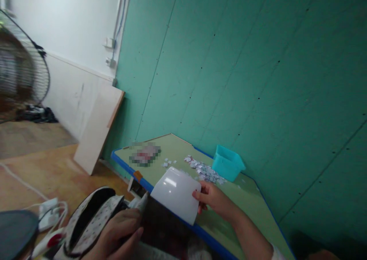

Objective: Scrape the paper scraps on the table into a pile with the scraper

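My right hand point(210, 199) pinches the right edge of a glossy white sheet point(176, 195), with the thumb on top and fingers beneath. The sheet is slightly curved, and its near side reaches the table's blue edge. Behind it lies a pile of small white paper pieces point(206, 172), with a few loose ones to its left. At the lower left, my left hand point(123, 229) is closed beside an unzipped, patterned pouch point(88, 218). A pale pointed thing point(142, 202) shows past its fingertips; whether the fingers grip it is unclear.
A turquoise plastic bin point(228, 162) stands on the green table point(243, 202) near the wall. A blurred-out item point(145, 154) lies at the table's far left. On the left are a leaning board point(100, 126), a fan point(20, 69) and a white power strip with cables point(48, 214).
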A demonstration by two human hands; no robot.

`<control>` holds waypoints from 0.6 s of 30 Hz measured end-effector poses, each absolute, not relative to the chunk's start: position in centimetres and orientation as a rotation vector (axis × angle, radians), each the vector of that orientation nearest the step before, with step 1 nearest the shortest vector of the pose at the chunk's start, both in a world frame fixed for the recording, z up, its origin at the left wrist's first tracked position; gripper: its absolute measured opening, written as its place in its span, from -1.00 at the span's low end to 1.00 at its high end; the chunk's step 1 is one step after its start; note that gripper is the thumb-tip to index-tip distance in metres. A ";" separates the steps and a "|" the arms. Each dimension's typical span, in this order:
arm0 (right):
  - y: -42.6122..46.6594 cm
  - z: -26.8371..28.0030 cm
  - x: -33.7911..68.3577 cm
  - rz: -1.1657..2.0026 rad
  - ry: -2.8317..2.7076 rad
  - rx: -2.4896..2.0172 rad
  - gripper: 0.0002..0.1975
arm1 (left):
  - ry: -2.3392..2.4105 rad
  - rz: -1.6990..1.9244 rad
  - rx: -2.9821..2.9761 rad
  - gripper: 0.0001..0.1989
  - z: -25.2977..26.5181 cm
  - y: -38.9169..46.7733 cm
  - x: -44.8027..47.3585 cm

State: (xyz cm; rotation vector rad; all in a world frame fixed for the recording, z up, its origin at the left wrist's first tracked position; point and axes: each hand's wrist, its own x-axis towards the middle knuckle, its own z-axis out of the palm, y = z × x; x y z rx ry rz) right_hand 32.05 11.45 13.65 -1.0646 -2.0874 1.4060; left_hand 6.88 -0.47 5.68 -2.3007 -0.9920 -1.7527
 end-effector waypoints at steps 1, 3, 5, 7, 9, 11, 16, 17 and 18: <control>11.3 13.7 32.0 1.404 -2.095 -1.065 -0.60 | -0.993 -1.772 -2.295 -0.81 5.5 -0.4 6.9; 11.1 14.0 32.0 1.399 -2.102 -1.072 -0.62 | -1.008 -1.777 -2.348 -0.78 5.3 -0.4 6.9; 11.0 14.3 31.9 1.390 -2.076 -1.091 -0.62 | -1.017 -1.782 -2.442 -0.74 5.5 -0.7 6.8; 11.0 14.6 31.8 1.340 -1.991 -1.131 -0.61 | -1.041 -1.795 -2.480 -0.73 5.9 -1.1 6.6; 11.2 14.9 31.9 1.281 -1.868 -1.158 -0.64 | -1.096 -1.784 -2.505 -0.73 6.6 -1.5 6.4; 11.6 15.0 32.1 1.228 -1.718 -1.173 -0.67 | -1.146 -1.784 -2.545 -0.73 7.2 -1.9 6.1; 12.3 15.2 32.7 1.152 -1.408 -1.187 -0.65 | -1.083 -1.798 -2.579 -0.77 7.6 -2.0 5.4; 12.3 15.3 32.8 1.147 -1.381 -1.193 -0.65 | -1.106 -1.783 -2.586 -0.78 7.4 -2.0 5.3; 12.3 15.3 32.8 1.145 -1.365 -1.197 -0.65 | -1.132 -1.775 -2.589 -0.78 7.2 -1.9 5.1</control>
